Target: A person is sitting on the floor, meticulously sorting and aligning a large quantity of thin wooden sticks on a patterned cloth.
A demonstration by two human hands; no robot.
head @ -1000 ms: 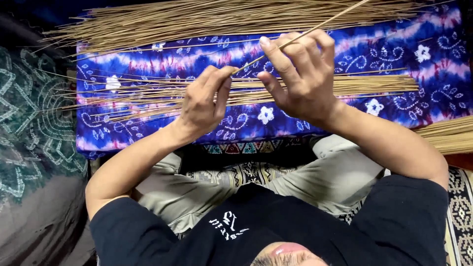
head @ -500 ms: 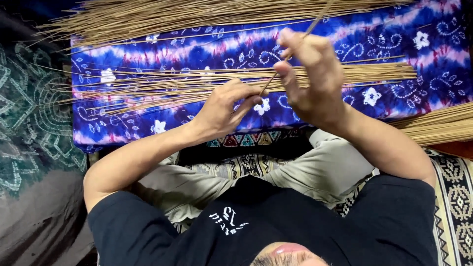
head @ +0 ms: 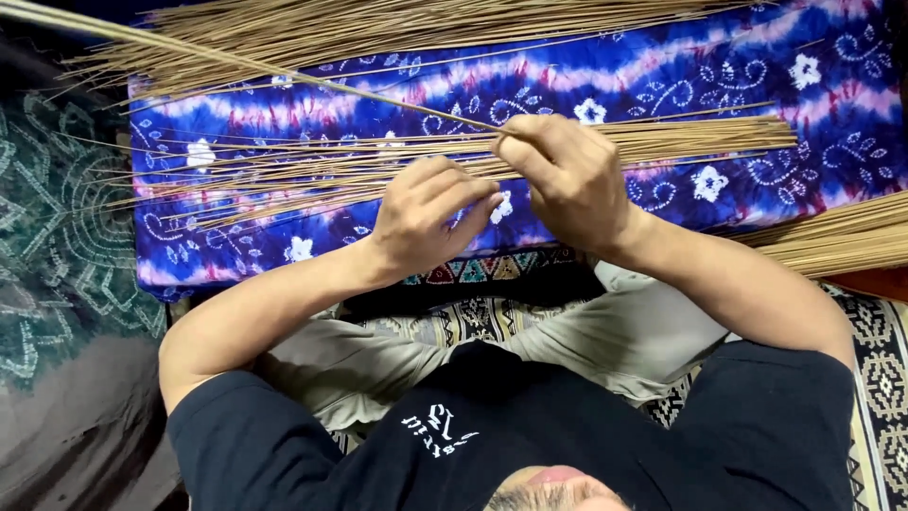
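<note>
My right hand [head: 572, 180] pinches one end of a long thin tan stick [head: 236, 64], which slants away to the upper left corner. My left hand [head: 426, 213] sits just left of it with fingers curled together; I see nothing in them. Both hands hover over a flat bundle of thin sticks [head: 681, 140] that lies across a blue and purple tie-dye cushion [head: 757, 76].
A thicker heap of sticks [head: 426, 24] lies along the cushion's far edge. Another bundle [head: 832, 241] pokes in at the right. A green patterned cloth [head: 57, 237] is on the left, and a woven patterned mat [head: 880, 378] under my legs.
The single stick swung from pointing up and right to pointing far left, now held by my right hand alone. My left hand let go of its end, and both hands dropped toward the middle bundle.
</note>
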